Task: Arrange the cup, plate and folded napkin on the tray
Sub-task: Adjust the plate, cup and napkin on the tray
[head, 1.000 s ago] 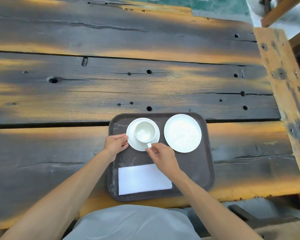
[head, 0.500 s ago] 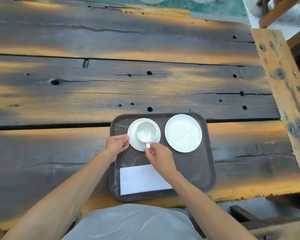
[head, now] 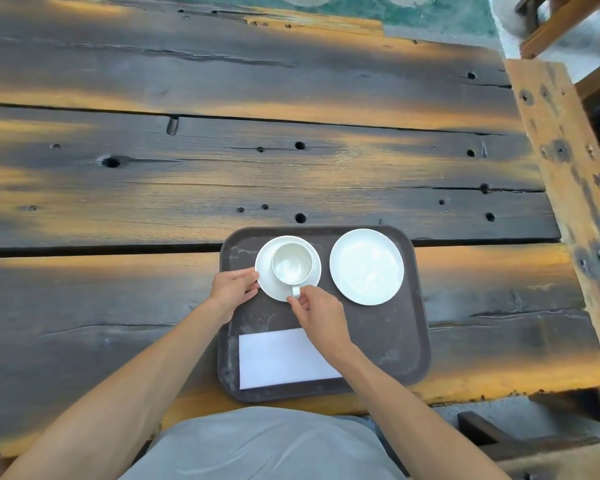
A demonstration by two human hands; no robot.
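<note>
A dark brown tray point(head: 388, 341) lies at the near edge of the wooden table. At its far left a white cup point(head: 291, 263) stands on a white saucer point(head: 267, 282), handle toward me. My right hand point(head: 317, 315) pinches the cup's handle. My left hand point(head: 232, 287) grips the saucer's left rim. A white plate point(head: 366, 266) rests at the tray's far right. A folded white napkin point(head: 278, 358) lies flat at the near left, its right end under my right forearm.
The table point(head: 222, 174) is made of dark, weathered planks with holes and gaps. A raised wooden beam point(head: 565, 161) runs along its right side. My grey shirt point(head: 257, 448) fills the bottom of the view.
The cup and saucer have stayed in place. My right hand's fingers shifted slightly at the handle; my left hand keeps its hold on the saucer rim.
</note>
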